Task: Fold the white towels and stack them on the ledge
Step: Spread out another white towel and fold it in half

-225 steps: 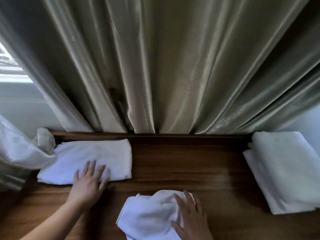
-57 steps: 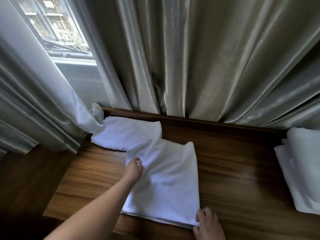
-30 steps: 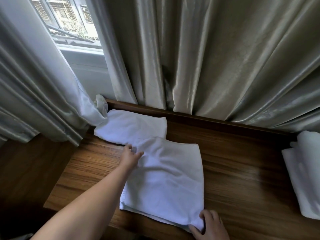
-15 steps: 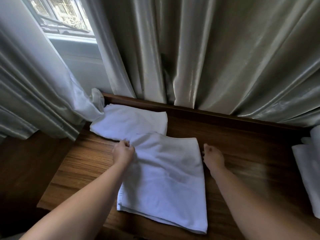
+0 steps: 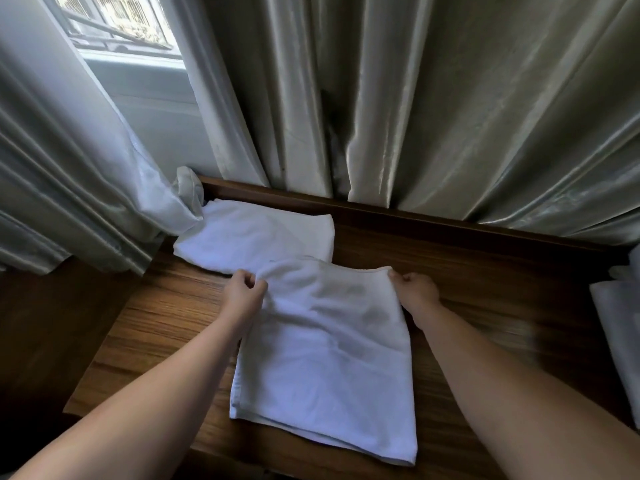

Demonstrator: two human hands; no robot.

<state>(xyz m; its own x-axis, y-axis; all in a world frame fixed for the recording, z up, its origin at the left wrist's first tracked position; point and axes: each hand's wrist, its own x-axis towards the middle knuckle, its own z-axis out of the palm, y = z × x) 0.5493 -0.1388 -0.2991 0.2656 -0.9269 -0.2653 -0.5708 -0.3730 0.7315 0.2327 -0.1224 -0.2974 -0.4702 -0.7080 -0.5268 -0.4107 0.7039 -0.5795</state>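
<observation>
Head view: a half-folded white towel point(image 5: 325, 358) is lying flat on the wooden ledge point(image 5: 485, 282), with its long side running toward the camera and its near edge reaching the ledge's front lip. The left hand point(image 5: 244, 294) is pinching the towel's far left corner, fingers curled on the cloth. The right hand point(image 5: 415, 291) is gripping the far right corner, fingers curled; the thumb is probably under the edge, hard to tell at this angle. The far edge is lifting slightly between the two hands. A folded towel point(image 5: 256, 237) is sitting behind it at the back left of the ledge, its near edge touching or just overlapped by the held towel. More white towels point(image 5: 620, 327) are showing at the right frame edge, well apart. Grey-green curtains point(image 5: 433, 98) are hanging down to the ledge's back rail. A window point(image 5: 117, 26) is showing at top left.
</observation>
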